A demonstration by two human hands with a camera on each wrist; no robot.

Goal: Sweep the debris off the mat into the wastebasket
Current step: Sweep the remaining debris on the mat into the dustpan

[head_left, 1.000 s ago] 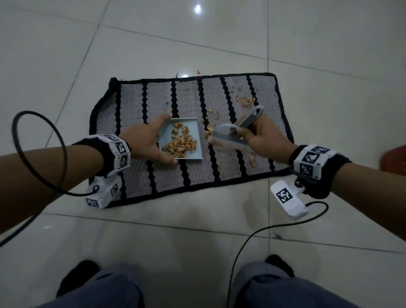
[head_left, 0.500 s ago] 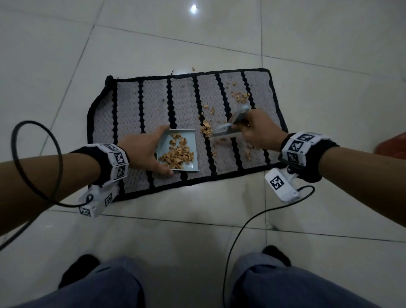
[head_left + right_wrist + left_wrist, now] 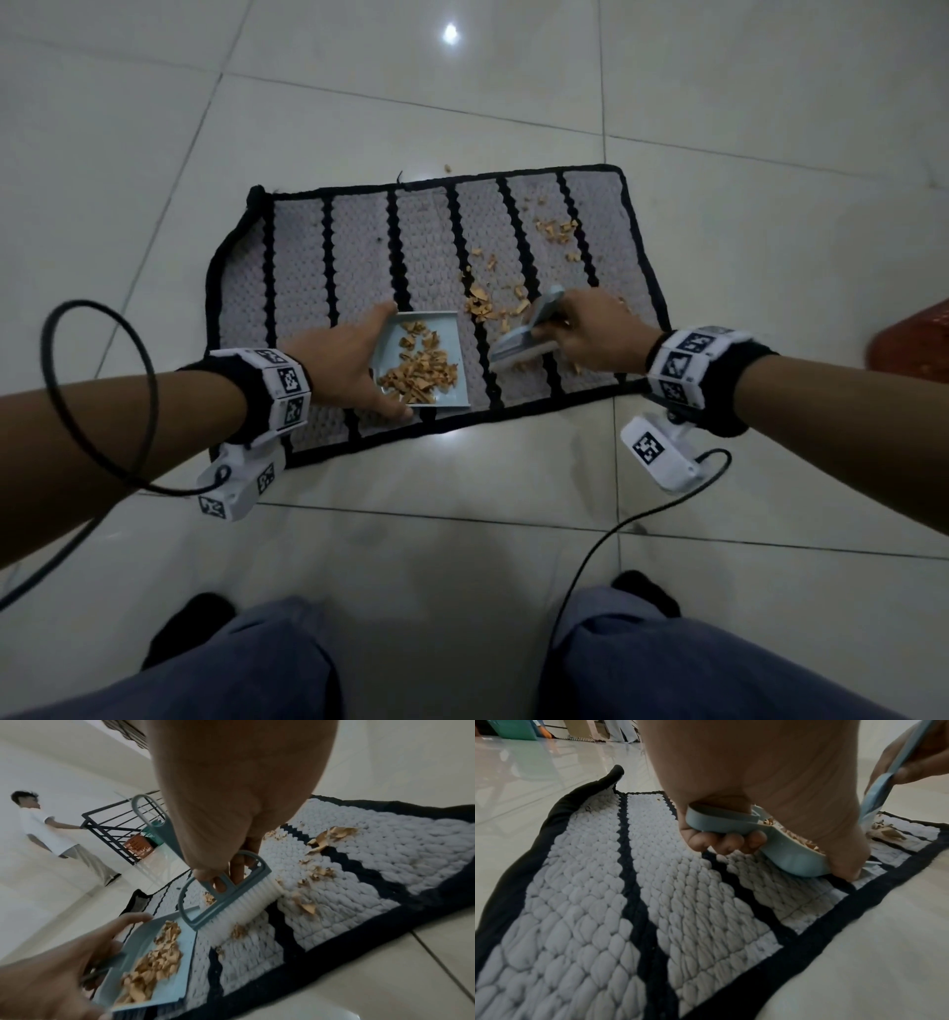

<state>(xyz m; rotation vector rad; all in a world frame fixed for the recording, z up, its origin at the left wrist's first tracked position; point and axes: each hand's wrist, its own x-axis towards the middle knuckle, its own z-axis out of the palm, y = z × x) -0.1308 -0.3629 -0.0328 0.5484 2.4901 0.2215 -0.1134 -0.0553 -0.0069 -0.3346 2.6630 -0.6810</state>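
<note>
A grey mat with black stripes lies on the tiled floor. My left hand grips the handle of a light blue dustpan, its fingers curled under that handle. The pan rests on the mat and holds a heap of tan debris. My right hand holds a small blue brush with white bristles on the mat, just right of the pan. Loose debris lies beyond the brush, with more near the mat's far right corner.
A red wastebasket shows at the right edge of the head view. Cables trail over the floor by my knees. In the right wrist view a person stands by a black railing with baskets beside it.
My right hand has drawn the brush away from the pan's mouth, to the right and nearer me. The left hand and dustpan stayed where they were.
</note>
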